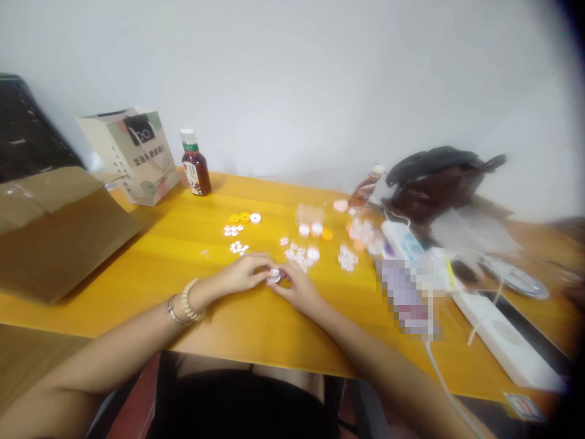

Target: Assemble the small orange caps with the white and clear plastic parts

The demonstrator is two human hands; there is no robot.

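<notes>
a small white disc (274,276) was the piece being worked on, held just above the near part of the table (256,332), between the two hands. the left hand (247,272) pinched it from one side with thumb and forefinger, and the right hand (301,290) closed on the other side with thumb below and forefinger above; blur hid how the remaining right fingers lay. the step in hand looked like two-handed fitting or turning of that one disc. the next move seemed to call for one hand to steady it while the other worked its edge, without a slip. beyond the hands lay yellow rings (245,217), a white ring (255,217), white beads (238,247) and, farther right, loose tiles (348,258), all apart from the fingers.
</notes>
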